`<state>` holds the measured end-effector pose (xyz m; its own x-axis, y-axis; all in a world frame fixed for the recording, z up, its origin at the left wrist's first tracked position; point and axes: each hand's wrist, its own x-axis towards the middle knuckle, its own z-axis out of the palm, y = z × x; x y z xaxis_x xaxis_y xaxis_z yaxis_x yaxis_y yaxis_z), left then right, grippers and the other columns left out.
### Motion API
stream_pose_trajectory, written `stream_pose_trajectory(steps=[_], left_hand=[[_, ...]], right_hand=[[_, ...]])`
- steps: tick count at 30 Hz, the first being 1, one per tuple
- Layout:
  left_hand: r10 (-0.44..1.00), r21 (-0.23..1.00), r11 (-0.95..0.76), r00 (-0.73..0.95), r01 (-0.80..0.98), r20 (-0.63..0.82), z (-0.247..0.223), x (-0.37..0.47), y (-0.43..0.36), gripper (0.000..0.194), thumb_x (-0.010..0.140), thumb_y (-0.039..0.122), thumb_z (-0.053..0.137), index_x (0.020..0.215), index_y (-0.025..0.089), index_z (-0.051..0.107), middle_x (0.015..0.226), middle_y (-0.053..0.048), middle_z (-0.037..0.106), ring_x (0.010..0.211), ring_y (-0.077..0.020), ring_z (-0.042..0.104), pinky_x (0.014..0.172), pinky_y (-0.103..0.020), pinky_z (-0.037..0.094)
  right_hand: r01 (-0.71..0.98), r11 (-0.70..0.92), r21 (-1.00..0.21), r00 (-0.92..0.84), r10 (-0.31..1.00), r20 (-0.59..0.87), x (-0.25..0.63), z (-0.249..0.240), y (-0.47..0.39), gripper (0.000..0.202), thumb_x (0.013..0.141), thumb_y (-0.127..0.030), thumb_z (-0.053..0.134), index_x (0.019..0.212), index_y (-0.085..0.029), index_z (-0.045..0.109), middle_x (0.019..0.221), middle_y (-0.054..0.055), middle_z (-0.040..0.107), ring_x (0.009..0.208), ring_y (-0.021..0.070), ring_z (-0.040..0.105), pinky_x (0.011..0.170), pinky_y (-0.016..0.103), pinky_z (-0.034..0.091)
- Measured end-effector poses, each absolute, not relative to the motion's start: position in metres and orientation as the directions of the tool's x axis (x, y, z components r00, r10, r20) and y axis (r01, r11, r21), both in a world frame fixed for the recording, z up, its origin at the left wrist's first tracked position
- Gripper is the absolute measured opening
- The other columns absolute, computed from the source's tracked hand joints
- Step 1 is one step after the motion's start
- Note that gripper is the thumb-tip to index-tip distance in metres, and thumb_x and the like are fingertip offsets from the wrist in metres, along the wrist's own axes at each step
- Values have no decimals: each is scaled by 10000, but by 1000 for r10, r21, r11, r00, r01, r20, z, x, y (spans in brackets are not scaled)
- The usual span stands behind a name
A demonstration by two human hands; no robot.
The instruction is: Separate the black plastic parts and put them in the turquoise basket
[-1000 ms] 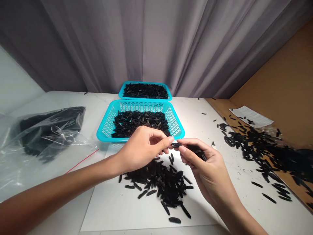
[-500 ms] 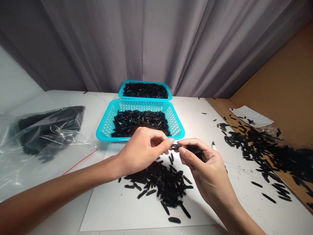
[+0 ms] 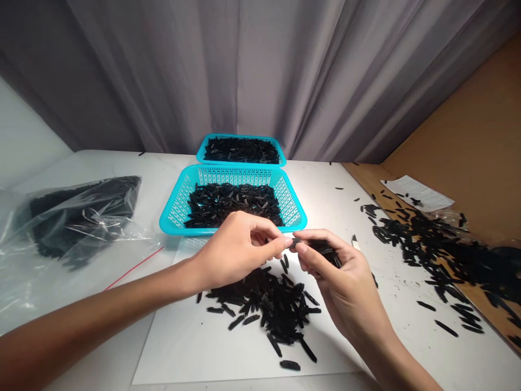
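My right hand is curled around several slim black pieces, their ends showing between thumb and fingers. Just left of it, my left hand is closed in a pinch on the end of one small black piece, which also touches my right fingertips. Below both hands a heap of the same black strip-like pieces lies on a white sheet. Behind my left hand stands a turquoise basket, partly filled with such pieces. What the pieces are made of I cannot tell.
A second turquoise basket of black pieces stands farther back. At left lies a clear plastic bag with black contents. Loose black pieces spread across the right side, near a paper. A small blade lies beyond my right hand.
The piece between my fingertips has shifted and now shows a broader dark face. Both hands stay nearly in place.
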<state>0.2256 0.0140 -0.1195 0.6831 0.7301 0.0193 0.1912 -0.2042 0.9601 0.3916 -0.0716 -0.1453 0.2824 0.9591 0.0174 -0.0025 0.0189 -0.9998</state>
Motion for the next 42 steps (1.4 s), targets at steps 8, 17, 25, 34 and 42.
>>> stream_pose_trajectory(steps=[8, 17, 25, 34, 42], left_hand=[[739, 969, -177, 674, 171, 17, -120, 224, 13, 232, 879, 345, 666, 802, 141, 744, 719, -21, 710, 618, -101, 609, 550, -180, 491], [825, 789, -484, 498, 377, 268, -124, 215, 42, 201, 894, 302, 641, 798, 170, 759, 736, -21, 752, 655, -143, 678, 628, -236, 516], [861, 916, -264, 502, 302, 82, -132, 211, 65, 329, 851, 223, 688, 1157, 105, 706, 850, -80, 778, 687, -160, 710, 670, -279, 594], [759, 1000, -12, 651, 19, -4, -122, 226, 20, 356, 978, 177, 521, 1316, 99, 600, 1139, -129, 743, 1012, -202, 733, 974, -351, 569], [735, 995, 93, 676, -39, -42, -131, 228, -2, 468, 1016, 155, 435, 1477, 234, 424, 1358, -116, 625, 1174, -210, 658, 1042, -413, 522]], right_hand=[[43, 29, -999, 273, 961, 40, 392, -145, -72, 151, 823, -311, 782, 967, -294, 739, 887, -14, 637, 708, 140, 523, 653, 301, 385], [28, -69, -997, 294, 954, -57, 392, -146, -69, 224, 826, -359, 776, 1026, -266, 739, 823, -13, 637, 682, 137, 494, 652, 311, 354], [-42, -116, -992, 272, 954, -123, 391, -145, -69, 238, 801, -378, 789, 979, -227, 744, 776, -11, 618, 641, 116, 455, 606, 287, 334], [289, 69, -955, 275, 949, 152, 385, -139, -73, 53, 850, -314, 746, 899, -293, 751, 833, -36, 717, 718, 139, 601, 692, 265, 459], [417, 196, -887, 180, 939, 292, 376, -142, -77, 95, 866, -228, 728, 938, -279, 763, 919, -29, 786, 847, 162, 714, 787, 258, 522]])
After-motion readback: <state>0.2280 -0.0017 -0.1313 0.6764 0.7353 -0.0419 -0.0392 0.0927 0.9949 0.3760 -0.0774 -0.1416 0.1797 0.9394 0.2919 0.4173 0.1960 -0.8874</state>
